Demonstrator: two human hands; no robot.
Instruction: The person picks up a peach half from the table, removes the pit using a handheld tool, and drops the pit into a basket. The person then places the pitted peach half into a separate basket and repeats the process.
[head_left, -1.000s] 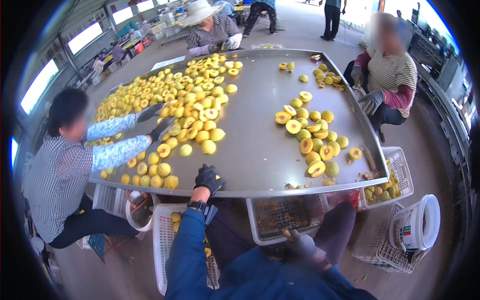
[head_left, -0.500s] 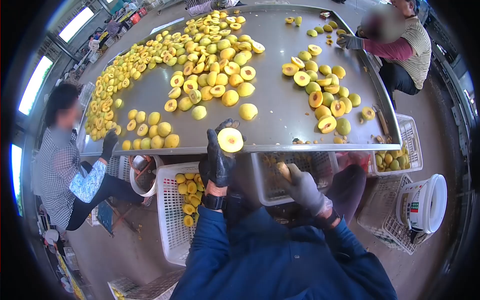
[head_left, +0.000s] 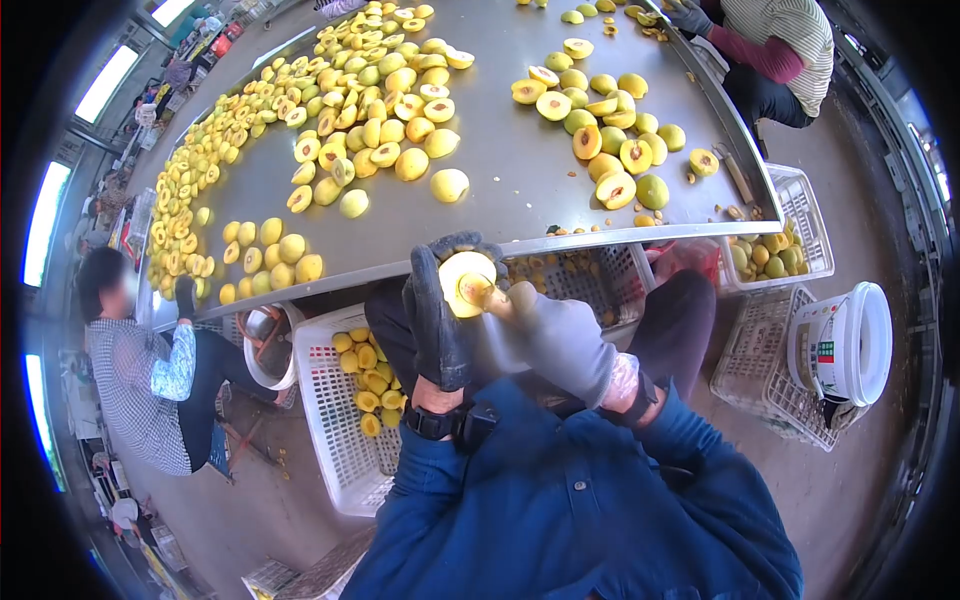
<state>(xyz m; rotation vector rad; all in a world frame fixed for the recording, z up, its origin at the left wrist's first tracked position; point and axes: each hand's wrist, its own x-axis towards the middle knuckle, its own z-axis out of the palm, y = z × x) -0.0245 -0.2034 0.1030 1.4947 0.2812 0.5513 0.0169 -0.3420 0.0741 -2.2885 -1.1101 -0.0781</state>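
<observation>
My left hand (head_left: 438, 325), in a dark rubber glove, holds up a halved yellow peach (head_left: 462, 268) with its cut face turned to me. My right hand (head_left: 570, 345), in a grey glove, is closed around a wooden-handled tool (head_left: 492, 298). The tool's tip meets the peach at the lower right of its cut face; its working end is hard to make out. Both hands are just in front of the metal table's (head_left: 400, 240) near edge. Whole and halved peaches (head_left: 385, 110) lie piled on the tabletop, with a second group (head_left: 610, 130) farther right.
A white crate (head_left: 335, 440) of peach halves stands below left, beside a white bucket (head_left: 270, 345). Another crate (head_left: 800, 215) holds peaches at right, near a white pail (head_left: 850, 345). One co-worker (head_left: 140, 370) sits at left, another (head_left: 775, 50) at far right.
My right hand has come up and left, bringing the tool against the peach in my left hand. The view has tilted down, so the table sits higher in it.
</observation>
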